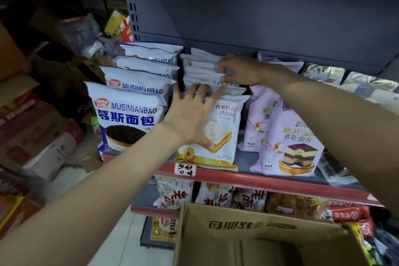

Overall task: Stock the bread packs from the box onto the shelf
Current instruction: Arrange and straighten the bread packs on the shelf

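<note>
Left hand [190,114] flat on front sandwich pack [224,134]; right hand [239,70] pinches packs behind, beside purple packs [289,142].

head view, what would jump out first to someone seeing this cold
Two bare arms reach into the middle of a shelf with a red front edge: the left hand lies flat on the front white sandwich-bread pack, while the right hand pinches the tops of the packs behind it. Blue-and-white bread packs line up to the left, and an open cardboard box sits below.
</note>
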{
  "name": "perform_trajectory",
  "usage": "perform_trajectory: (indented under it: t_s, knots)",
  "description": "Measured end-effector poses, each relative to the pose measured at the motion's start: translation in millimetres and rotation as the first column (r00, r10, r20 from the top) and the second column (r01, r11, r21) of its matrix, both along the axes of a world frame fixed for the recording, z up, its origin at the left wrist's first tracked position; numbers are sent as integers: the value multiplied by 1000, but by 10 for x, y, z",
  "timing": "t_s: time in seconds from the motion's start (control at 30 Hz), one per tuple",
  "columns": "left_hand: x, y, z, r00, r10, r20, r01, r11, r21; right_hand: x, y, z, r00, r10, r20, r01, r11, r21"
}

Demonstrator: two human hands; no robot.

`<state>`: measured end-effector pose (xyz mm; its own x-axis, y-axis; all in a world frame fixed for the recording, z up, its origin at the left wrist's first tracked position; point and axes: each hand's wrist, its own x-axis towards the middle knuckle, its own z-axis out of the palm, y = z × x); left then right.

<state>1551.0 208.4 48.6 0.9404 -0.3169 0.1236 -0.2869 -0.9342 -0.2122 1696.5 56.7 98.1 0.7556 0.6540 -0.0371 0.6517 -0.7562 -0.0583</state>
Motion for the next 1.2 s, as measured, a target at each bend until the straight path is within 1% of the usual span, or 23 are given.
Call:
perform_trajectory:
  t_s: [0.1,0.2,0.3,0.4,0.47,0.53,0.57,0.63,0.67,0.73,0.87,0.93,1.03,1.13,1.2]
  knots:
    - [-38,11,-9,1000,-7,-6,7,1000,-18,2,-89,78,997,74,39,-73,997,-27]
    - [-95,0,-68,999,-21,32,21,1000,-1,5,-83,49,993,77,85,-76,997,-18]
    - [-162,-57,-181,999,-39,37,39,999,17,17,-48,-20,993,102,51,-102,995,3]
    - [-176,-73,-228,999,-44,24,45,999,-30,-13,-66,3,999,19,41,-22,997,74]
    - [-153,-64,-226,999,-50,7,50,997,-54,-7,-59,31,992,-60,111,40,984,175]
    - [-145,-64,-219,998,-57,-6,56,997,-60,65,-13,47,968,-130,215,68,959,274]
    - [-146,-65,-220,998,-60,-7,59,996,-60,118,20,51,953,-155,259,81,958,274]
    - [-151,-61,-230,998,-63,-3,63,997,-52,216,77,50,933,-193,305,138,971,193]
    - [-153,-59,-233,998,-63,-4,63,997,-48,235,99,51,934,-213,285,173,972,159]
    - [-147,-56,-229,998,-61,-10,61,997,-39,258,118,34,949,-234,213,205,967,151]
    - [-120,-58,-207,998,-58,-37,57,998,-37,256,118,33,963,-228,146,193,956,220]
    - [-116,-55,-203,997,-59,-43,57,998,-38,273,107,46,968,-210,139,173,955,241]
    - [-118,-55,-200,997,-59,-49,57,998,-35,284,17,78,968,-158,192,114,968,224]
    - [-111,-52,-197,997,-59,-50,57,998,-41,273,-106,120,958,-169,231,121,971,207]
    - [-110,-53,-198,997,-59,-58,56,997,-55,272,-120,118,961,-170,218,144,981,132]
